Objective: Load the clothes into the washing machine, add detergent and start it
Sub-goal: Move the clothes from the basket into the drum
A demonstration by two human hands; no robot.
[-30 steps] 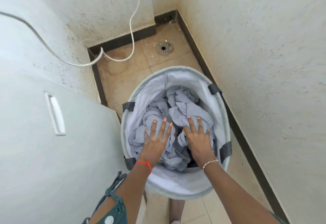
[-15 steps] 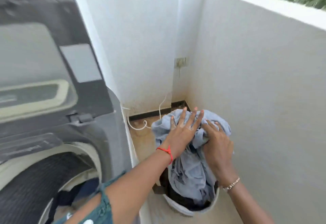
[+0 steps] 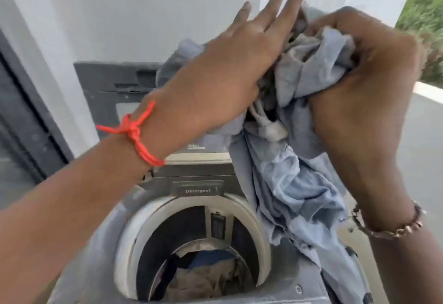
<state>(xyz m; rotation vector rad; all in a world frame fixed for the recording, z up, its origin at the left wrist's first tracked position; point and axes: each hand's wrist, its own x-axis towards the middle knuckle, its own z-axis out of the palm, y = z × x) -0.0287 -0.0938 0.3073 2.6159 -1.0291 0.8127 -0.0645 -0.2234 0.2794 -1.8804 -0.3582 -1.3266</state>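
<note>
A bundle of light blue-grey clothes (image 3: 294, 184) hangs between both hands, above the right rim of the top-loading washing machine (image 3: 134, 236). My right hand (image 3: 359, 102) grips the bundle from the right, fingers closed into the fabric. My left hand (image 3: 230, 64) presses flat against its left side with fingers stretched out. The drum (image 3: 199, 272) is open below and holds dark blue and grey clothes. A flap marked "Detergent" (image 3: 197, 190) sits at the drum's back edge.
The raised grey lid (image 3: 115, 88) stands behind the drum against a white wall (image 3: 96, 16). A dark door frame (image 3: 21, 124) runs down the left. Green foliage (image 3: 426, 16) shows beyond a low wall at the right.
Both hands lifted the blue-grey bundle out of the laundry basket and carried it left and up over the machine. The view swung from the basket to the open drum.
</note>
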